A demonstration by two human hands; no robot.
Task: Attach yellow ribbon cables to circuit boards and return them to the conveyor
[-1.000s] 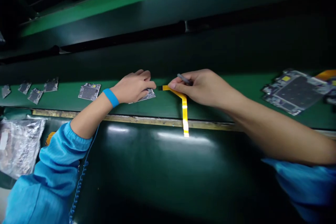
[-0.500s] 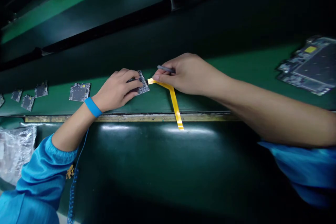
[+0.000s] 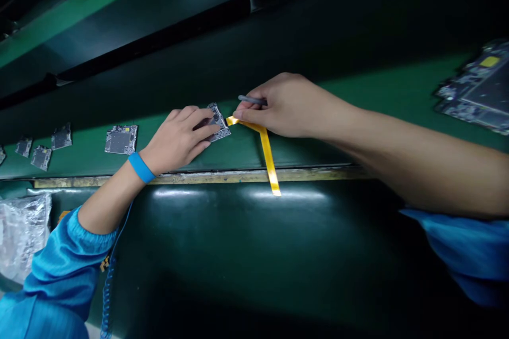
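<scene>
My left hand (image 3: 186,135) is closed on a small circuit board (image 3: 221,123), fingers over its top and thumb at the near edge. A blue strap (image 3: 141,168) circles that wrist. With thumb and fingertips, my right hand (image 3: 274,106) pinches a yellow flat flex cable (image 3: 269,153) close to its far end. A thin grey stick-like tool (image 3: 252,100) is held in the same hand. The cable's end meets the board's right edge; whether it sits in a connector I cannot tell. Its other end hangs over the bench edge.
Several circuit boards lie to the left, the closest being a board with a yellow patch (image 3: 121,140). Larger boards (image 3: 481,90) sit at the far right. A wooden strip (image 3: 214,176) edges the raised green surface. At lower left are a clear plastic bag (image 3: 24,235) and a coiled blue cord (image 3: 106,296).
The board and the flex cable's end have shifted slightly right, and the cable end now appears to touch the board's edge. Both hands keep their hold.
</scene>
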